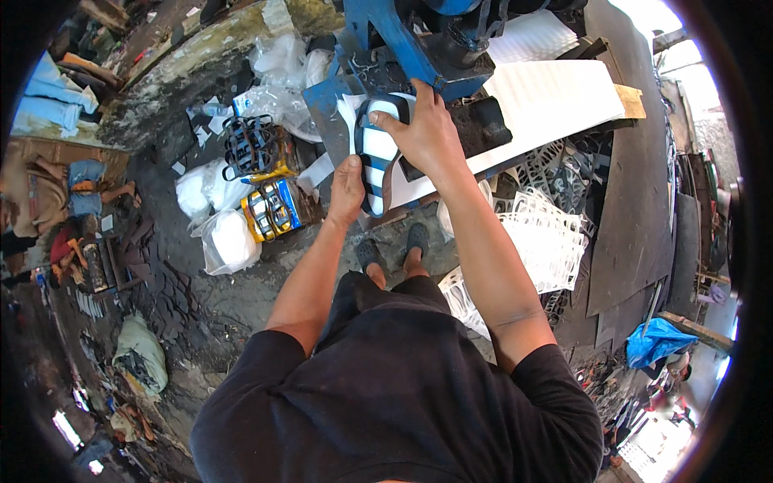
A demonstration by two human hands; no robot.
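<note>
fingers point(385, 121) of two hands gripping one striped sole point(376, 153)

The right hand point(427, 133) hides the far end of the striped sole point(377, 153); the blue machine point(403, 40) is cut off at the top edge.

Cluttered workshop: blue press machine point(419, 40), punched-out white sheets point(547, 241), scraps.

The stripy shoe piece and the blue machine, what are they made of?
The stripy sole piece, held by the left hand and right hand, looks like matte foam or rubber. The blue machine looks like painted metal: hard edges, worn paint.
</note>
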